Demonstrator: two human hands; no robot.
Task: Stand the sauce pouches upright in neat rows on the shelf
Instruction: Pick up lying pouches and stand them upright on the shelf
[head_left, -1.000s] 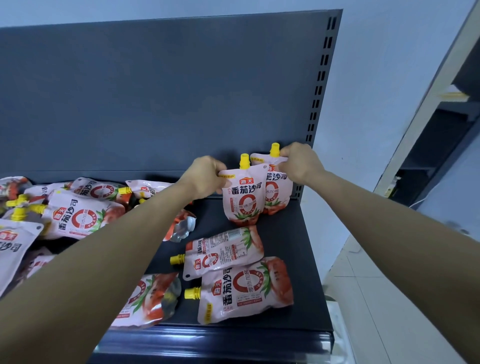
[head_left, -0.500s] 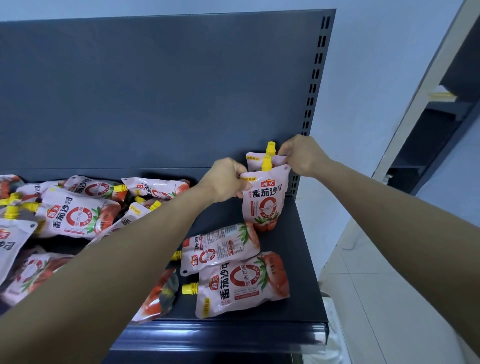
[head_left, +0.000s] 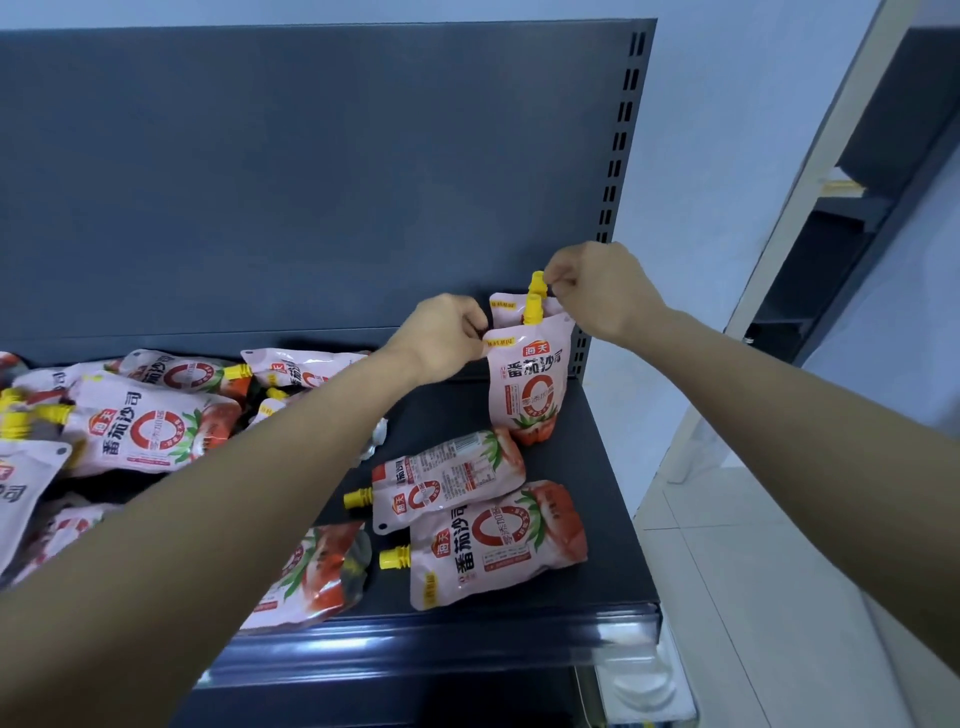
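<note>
Pink pouches (head_left: 150, 426) lie flat at the left of the frame. At centre, the left hand (head_left: 441, 338) pinches the front upright pouch (head_left: 527, 379); the right hand (head_left: 597, 291) pinches its top. Next: release, then lift 1 flat pouch (head_left: 493, 545).

Pouches (head_left: 527, 387) glossy plastic film; shelf (head_left: 597, 519) matt dark metal; caps (head_left: 532, 309) plastic

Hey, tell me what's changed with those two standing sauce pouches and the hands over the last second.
The front pouch slid right, from beside the back pouch to directly in front of it, so the two now line up at the shelf's right end. The left hand keeps its grip on the front pouch's top left corner; the right hand now pinches near the yellow spouts. The pouches lying flat stayed put.
</note>
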